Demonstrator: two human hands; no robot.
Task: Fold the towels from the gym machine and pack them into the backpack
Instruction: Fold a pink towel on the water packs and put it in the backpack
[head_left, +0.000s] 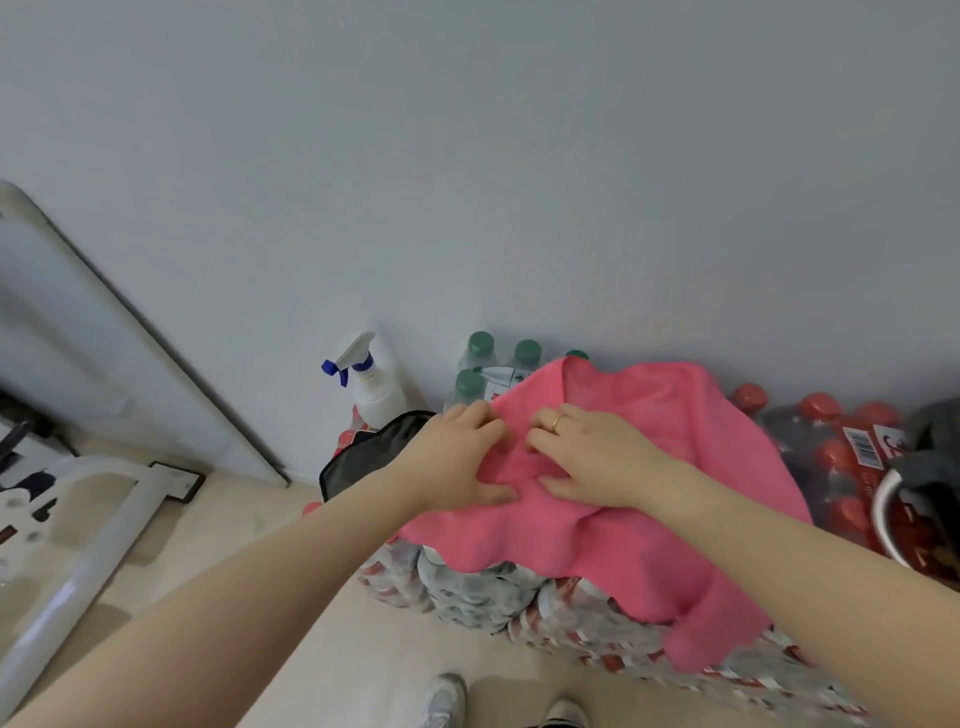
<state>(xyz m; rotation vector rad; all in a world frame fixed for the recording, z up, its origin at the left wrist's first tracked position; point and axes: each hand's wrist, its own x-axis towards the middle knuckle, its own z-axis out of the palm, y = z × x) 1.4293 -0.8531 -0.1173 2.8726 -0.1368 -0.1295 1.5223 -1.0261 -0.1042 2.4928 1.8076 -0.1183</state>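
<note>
A pink towel lies spread over stacked packs of bottled water against a wall, with both hands working its near-left part. The left hand and right hand pinch folds of cloth between curled fingers, just beside a black backpack.

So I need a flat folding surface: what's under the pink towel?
Under the pink towel are shrink-wrapped packs of water bottles, green caps showing behind it. The pack tops beneath the cloth are covered. Both hands pinch it.
</note>
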